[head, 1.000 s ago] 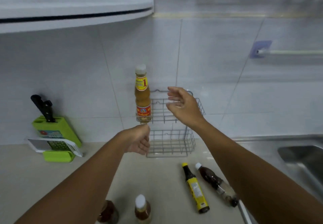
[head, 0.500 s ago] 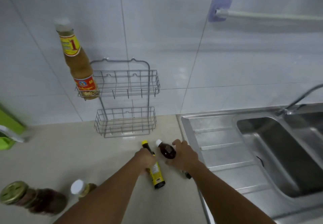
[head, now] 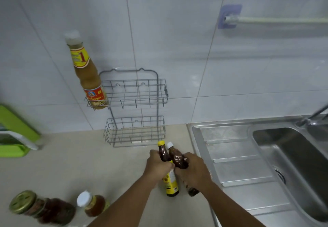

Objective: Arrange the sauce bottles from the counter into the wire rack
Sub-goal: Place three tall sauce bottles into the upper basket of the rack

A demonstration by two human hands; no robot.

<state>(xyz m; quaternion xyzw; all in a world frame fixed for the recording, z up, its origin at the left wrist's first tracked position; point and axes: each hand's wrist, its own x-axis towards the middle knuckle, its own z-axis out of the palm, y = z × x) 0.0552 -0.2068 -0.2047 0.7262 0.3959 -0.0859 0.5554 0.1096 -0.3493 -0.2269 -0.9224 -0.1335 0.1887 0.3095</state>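
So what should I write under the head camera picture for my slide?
Left hand and right hand each grip a dark sauce bottle below the wire rack.

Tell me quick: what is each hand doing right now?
Left hand: closed around the dark sauce bottle with yellow cap and yellow label.
Right hand: closed around the dark brown sauce bottle with white cap.

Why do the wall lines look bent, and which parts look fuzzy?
Head view: the wide-angle lens tilts the tile seams and the tall orange sauce bottle outward; the green plastic holder and gold-lidded dark jar at the left edge are smeared; soft glare lies on the steel sink.
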